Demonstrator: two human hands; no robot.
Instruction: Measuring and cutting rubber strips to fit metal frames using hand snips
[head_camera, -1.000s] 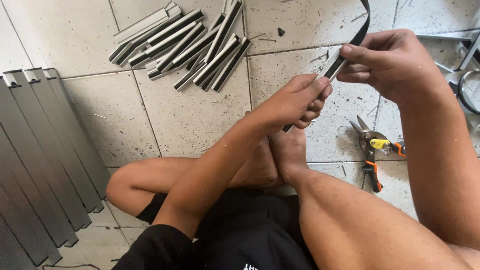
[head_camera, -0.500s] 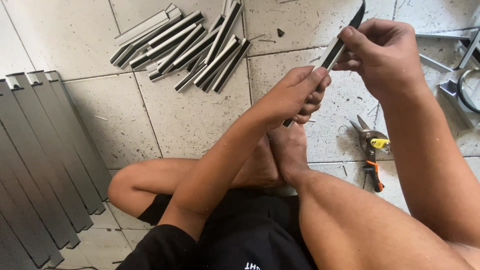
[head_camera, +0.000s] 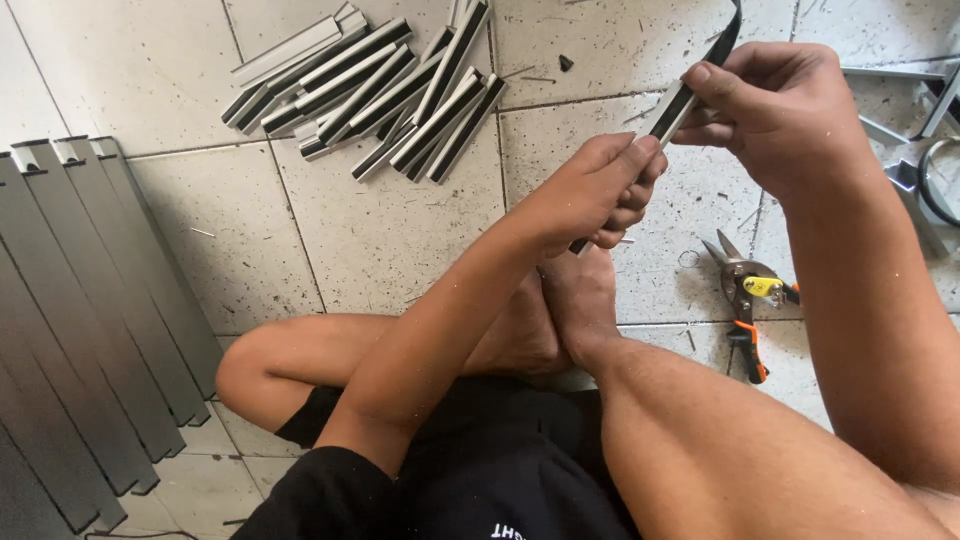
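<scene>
I sit cross-legged on a tiled floor. My left hand (head_camera: 600, 195) grips the lower part of a short metal channel piece (head_camera: 668, 108). My right hand (head_camera: 775, 110) pinches its upper end, where a black rubber strip (head_camera: 722, 35) runs up and out of the top of the view. Both hands hold the piece tilted above my feet.
A pile of short metal pieces with black strips (head_camera: 385, 90) lies on the floor ahead. Long grey metal profiles (head_camera: 90, 330) lie at the left. Tin snips with orange and yellow handles (head_camera: 748, 300) rest at the right, with more metal parts (head_camera: 925, 150) beyond.
My right hand has shifted slightly along the upper end of the piece, and the black strip's free end now points more steeply upward. My left hand keeps its grip.
</scene>
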